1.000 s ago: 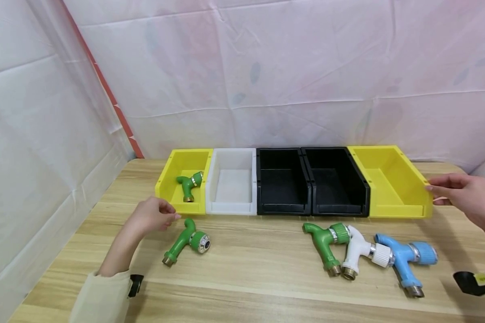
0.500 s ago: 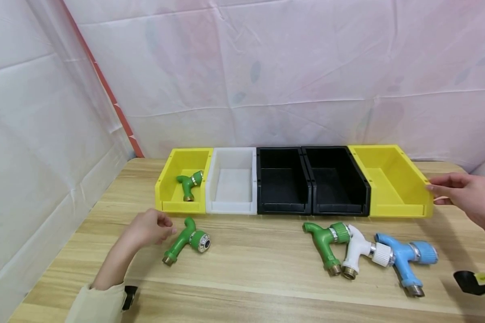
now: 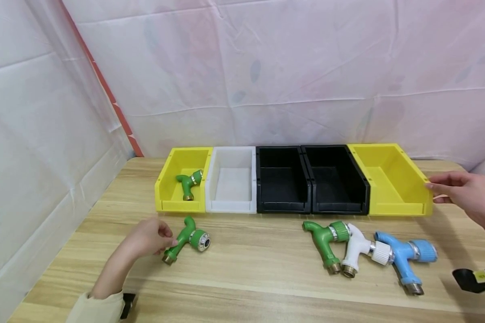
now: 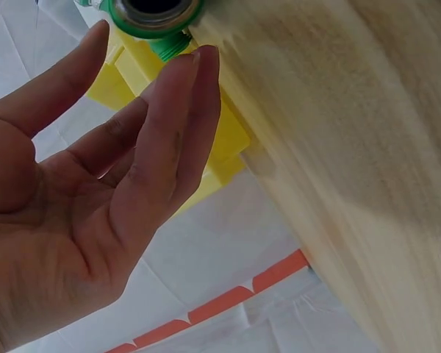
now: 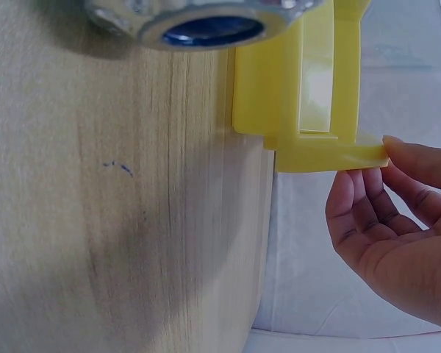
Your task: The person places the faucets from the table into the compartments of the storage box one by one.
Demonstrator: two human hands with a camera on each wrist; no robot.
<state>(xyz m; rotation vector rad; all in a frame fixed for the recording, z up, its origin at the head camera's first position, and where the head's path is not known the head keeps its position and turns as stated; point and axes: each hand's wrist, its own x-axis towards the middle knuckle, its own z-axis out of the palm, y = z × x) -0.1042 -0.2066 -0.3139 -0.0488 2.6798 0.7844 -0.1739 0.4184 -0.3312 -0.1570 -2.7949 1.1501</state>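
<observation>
Beside a green tap (image 3: 184,234) lying on the table, my left hand (image 3: 148,237) hovers with its fingertips right at the tap's body. In the left wrist view, thumb and fingers of the left hand (image 4: 140,162) are spread apart, with the green tap (image 4: 170,48) just past the tips. My right hand (image 3: 466,193) pinches the right side edge of the far-right yellow bin (image 3: 398,209). The right wrist view has its thumb on the bin's rim (image 5: 331,156) and its fingers against the outer wall. Another green tap (image 3: 187,183) lies inside the far-left yellow bin (image 3: 180,207).
Between the yellow bins stand a white bin (image 3: 231,207) and two black bins (image 3: 284,207) (image 3: 340,208), side by side. In front, at the right, lie a green tap (image 3: 324,244), a white tap (image 3: 356,246) and a blue tap (image 3: 404,255). A cloth curtain (image 3: 299,67) hangs behind.
My left hand has drawn back from the front of the left yellow bin, down toward the near end of the green tap on the table. The right hand stays at its bin.
</observation>
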